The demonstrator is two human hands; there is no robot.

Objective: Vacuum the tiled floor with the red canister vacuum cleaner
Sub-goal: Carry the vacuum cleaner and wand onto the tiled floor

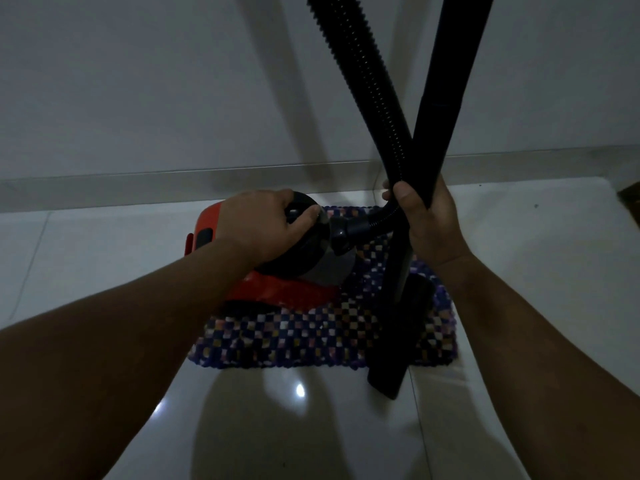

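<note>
The red canister vacuum cleaner point(277, 292) stands on a checkered mat point(311, 337) by the wall. My left hand point(263, 223) grips the black handle on top of the canister. My right hand point(429, 220) holds the black rigid tube point(446, 95) and the ribbed hose point(367, 81) together, where the two cross. The hose bends down to the canister's front inlet point(349, 230). Below my right hand the tube runs down to the black floor nozzle point(398, 351), which rests on the mat's right edge and the tile.
A pale wall with a skirting board point(173, 181) rises just behind the mat. Glossy white floor tiles point(104, 244) spread to the left, right and front. A dark brown object point(632, 199) shows at the far right edge.
</note>
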